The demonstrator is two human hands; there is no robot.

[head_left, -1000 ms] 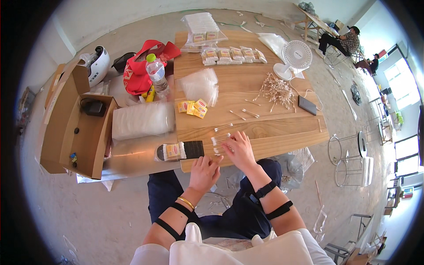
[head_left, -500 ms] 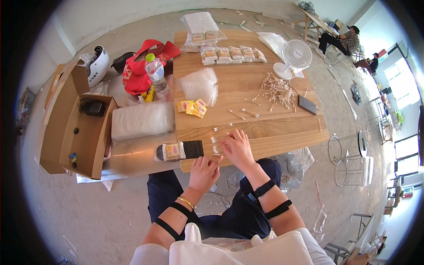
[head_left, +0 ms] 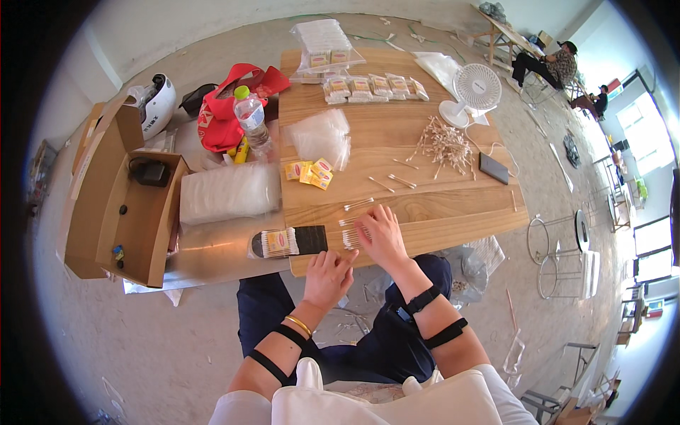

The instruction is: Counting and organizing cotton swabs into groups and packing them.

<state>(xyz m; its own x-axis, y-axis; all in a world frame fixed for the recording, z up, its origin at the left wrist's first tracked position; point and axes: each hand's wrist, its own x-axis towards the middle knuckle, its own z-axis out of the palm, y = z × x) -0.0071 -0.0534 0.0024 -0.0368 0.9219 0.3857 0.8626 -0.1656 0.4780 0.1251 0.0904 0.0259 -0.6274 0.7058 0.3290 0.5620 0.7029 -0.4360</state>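
Note:
A row of cotton swabs point(head_left: 348, 234) lies side by side at the front edge of the wooden table. My right hand point(head_left: 383, 239) bends over their right part, its fingers closed on them and covering those ends. Just below and to the left, my left hand point(head_left: 327, 275) has its index finger stretched toward the swabs' near side, with the other fingers loosely bent and nothing seen in them. Left of the row, a packed bundle of cotton swabs with a yellow card point(head_left: 279, 242) rests on a black pad point(head_left: 310, 240). Two loose swabs point(head_left: 358, 204) lie just beyond the row.
A swab heap point(head_left: 445, 147), a white fan point(head_left: 474, 88) and a dark power bank point(head_left: 493, 168) stand at right. Yellow cards point(head_left: 312, 172), clear bags point(head_left: 319, 138) and packed bundles point(head_left: 360, 88) lie farther back. At left are a bottle point(head_left: 249, 117) and an open cardboard box point(head_left: 106, 205).
Both hands stay almost in place. The whole view has shifted very slightly; nothing on the table has visibly been picked up or put down.

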